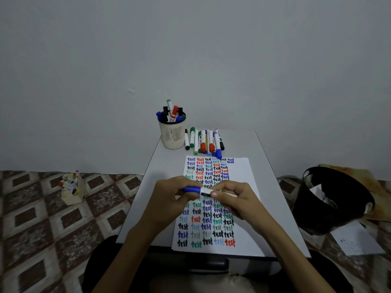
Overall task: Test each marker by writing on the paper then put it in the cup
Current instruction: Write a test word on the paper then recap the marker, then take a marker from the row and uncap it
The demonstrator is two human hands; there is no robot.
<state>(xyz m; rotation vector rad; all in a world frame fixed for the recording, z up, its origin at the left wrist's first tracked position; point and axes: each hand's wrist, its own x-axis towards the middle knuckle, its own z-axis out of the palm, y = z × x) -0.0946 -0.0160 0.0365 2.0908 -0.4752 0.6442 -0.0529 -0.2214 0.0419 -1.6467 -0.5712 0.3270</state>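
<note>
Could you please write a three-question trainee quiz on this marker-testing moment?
1. True or false: the cup already holds markers.
2. What cap colour has the marker held between the left hand and right hand? A red, B blue, C green.
3. Which word fills the paper?

Key: 1 true; 2 B; 3 test.
</note>
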